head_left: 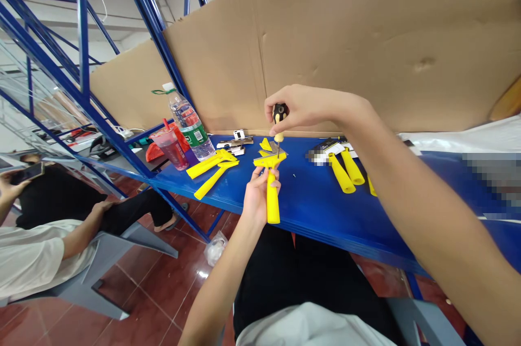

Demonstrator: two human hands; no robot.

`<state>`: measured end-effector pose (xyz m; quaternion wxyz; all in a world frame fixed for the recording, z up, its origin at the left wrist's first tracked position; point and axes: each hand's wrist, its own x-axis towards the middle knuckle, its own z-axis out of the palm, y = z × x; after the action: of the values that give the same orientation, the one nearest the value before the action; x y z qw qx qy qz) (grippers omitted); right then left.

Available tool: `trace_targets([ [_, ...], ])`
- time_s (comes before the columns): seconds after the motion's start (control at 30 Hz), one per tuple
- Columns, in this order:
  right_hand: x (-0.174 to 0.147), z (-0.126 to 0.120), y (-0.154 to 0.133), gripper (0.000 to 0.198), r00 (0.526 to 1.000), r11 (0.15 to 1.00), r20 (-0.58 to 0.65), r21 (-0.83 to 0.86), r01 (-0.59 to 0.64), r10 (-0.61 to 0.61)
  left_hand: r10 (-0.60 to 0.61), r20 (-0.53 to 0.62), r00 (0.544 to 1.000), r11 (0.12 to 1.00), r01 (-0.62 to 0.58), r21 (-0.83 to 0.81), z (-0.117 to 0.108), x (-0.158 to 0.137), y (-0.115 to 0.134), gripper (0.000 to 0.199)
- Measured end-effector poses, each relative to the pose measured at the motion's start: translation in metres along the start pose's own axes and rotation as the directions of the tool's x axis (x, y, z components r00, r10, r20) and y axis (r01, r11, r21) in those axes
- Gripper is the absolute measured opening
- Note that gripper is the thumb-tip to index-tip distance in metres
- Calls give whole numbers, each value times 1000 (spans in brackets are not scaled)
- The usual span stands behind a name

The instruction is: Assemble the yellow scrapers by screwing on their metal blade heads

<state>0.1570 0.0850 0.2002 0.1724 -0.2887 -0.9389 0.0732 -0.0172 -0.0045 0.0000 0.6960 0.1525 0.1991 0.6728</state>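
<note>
My left hand point(258, 194) is closed around the neck of a yellow scraper point(273, 202), its handle pointing toward me and its wide head with a metal blade facing away. From above, my right hand point(291, 104) grips a screwdriver point(279, 118) with a black and cream handle. The screwdriver stands upright, its tip at the right part of the scraper's head; the exact contact is too small to make out. Left of my left hand lie more yellow scrapers point(211, 178). Small yellow pieces point(266, 145) lie just behind the held head.
Yellow handles point(342, 173) lie at the right on the blue table point(309, 210). Metal parts point(236, 142), a water bottle point(191, 126) and a red drink cup point(173, 148) stand or lie at the left. Cardboard point(325, 47) closes the back. A seated person point(52, 237) holds a phone.
</note>
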Motion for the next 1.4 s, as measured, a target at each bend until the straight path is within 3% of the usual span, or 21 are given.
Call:
trace_targets([
  [0.13,-1,2,-1,37,999,999,4,-36,-37,37,-8,1,1000,1000,8,-7,1,-1,0,32],
  [0.3,-3,-1,1,42,999,1000,54,22,2,-3,-4,-11,1000,1000,4,-17,1,-1,0,32],
  [0.6,0,3,3,43,999,999,2,-12,-52,52,-5,4,1000,1000,5,-29,1,-1,-1,29],
  [0.77,-1,0,2,42,998,997,64,70,19,-23,6,11,1000,999,-6,-34,-1,0,-2,31],
  [0.9,2,2,0,41,997,994,10,76,75,-76,11,39,999,999,-10,-34,-4,2,-3,31],
  [1.2,1,3,2,44,999,999,51,52,12,-15,-3,25,1000,1000,4,-29,-4,2,-3,31],
  [1.4,-3,-2,-1,40,1000,1000,-14,-3,-23,23,-4,43,999,999,6,-31,-6,2,-2,32],
])
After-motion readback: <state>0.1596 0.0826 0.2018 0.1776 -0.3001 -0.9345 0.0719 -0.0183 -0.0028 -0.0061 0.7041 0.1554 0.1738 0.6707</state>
